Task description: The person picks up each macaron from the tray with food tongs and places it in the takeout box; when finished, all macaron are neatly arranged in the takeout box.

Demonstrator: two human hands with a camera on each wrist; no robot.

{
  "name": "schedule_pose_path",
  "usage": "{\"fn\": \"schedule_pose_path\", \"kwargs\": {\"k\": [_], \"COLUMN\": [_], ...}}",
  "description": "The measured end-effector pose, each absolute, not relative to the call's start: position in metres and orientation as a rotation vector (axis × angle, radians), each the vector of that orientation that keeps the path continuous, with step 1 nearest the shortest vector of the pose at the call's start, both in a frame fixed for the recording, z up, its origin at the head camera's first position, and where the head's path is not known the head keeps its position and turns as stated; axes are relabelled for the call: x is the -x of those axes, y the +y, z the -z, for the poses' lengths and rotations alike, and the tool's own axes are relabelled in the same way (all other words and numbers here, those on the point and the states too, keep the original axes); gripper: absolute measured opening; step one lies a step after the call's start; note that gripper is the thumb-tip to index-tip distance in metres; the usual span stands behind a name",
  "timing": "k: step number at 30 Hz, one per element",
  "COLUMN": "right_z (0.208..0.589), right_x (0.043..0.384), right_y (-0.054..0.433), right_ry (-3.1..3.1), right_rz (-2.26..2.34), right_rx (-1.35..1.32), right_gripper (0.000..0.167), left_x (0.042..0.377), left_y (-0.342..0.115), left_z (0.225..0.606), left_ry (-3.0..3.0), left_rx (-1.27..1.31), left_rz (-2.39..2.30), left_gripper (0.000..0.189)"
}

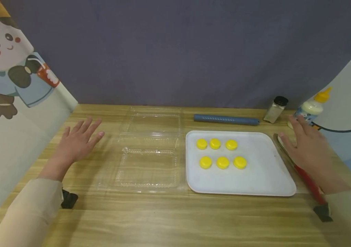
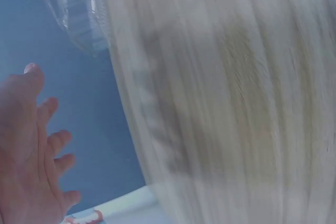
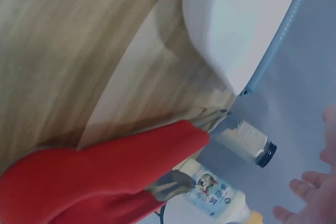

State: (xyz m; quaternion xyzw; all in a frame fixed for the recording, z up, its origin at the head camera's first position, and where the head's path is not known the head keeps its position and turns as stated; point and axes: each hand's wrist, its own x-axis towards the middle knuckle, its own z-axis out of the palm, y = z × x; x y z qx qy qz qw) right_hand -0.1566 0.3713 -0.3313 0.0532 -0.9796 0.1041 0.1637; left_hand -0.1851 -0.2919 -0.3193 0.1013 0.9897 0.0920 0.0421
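Fingers spread, my left hand (image 1: 78,142) hovers over the table to the left of a clear plastic clamshell box (image 1: 149,135), which lies opened flat. My right hand (image 1: 312,154), also with extended fingers and nothing in it, is above a red-handled metal tool (image 3: 131,161) beside the tray. That white tray (image 1: 268,175) carries several small round yellow pieces (image 1: 222,162) in two rows on its left part. In the left wrist view the left palm (image 2: 23,150) shows bare; the right wrist view catches only the fingers (image 3: 304,187) of the right hand.
Behind the tray lies a blue-grey bar (image 1: 226,119). A small clear jar (image 1: 274,111) with a black lid stands at the back right, near a squeeze bottle (image 1: 312,107) with a yellow nozzle. A dark panel (image 1: 194,55) closes off the back of the table.
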Motion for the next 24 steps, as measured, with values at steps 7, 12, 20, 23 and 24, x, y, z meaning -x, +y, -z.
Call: {"fn": "schedule_pose_path", "kwargs": {"k": [7, 12, 20, 23, 24], "right_z": [0.324, 0.324, 0.327, 0.327, 0.328], "right_x": [0.146, 0.142, 0.135, 0.133, 0.133], "right_y": [0.378, 0.386, 0.387, 0.387, 0.387], "right_ry": [-2.776, -2.753, -2.687, -2.722, -2.727], "right_rz": [-0.483, -0.579, -0.712, -0.760, -0.777], "right_rx": [0.002, 0.084, 0.182, 0.264, 0.288], "right_gripper": [0.069, 0.070, 0.062, 0.064, 0.064], "left_x": [0.176, 0.169, 0.164, 0.164, 0.164], "left_y": [-0.281, -0.278, -0.276, -0.276, -0.276], "left_z": [0.310, 0.308, 0.311, 0.313, 0.313], "left_ry": [2.903, 2.844, 2.722, 2.670, 2.652], "left_rx": [-0.293, -0.325, -0.387, -0.397, -0.407], "left_rz": [-0.397, -0.489, -0.685, -0.766, -0.799], "left_gripper": [0.074, 0.073, 0.059, 0.055, 0.053]}}
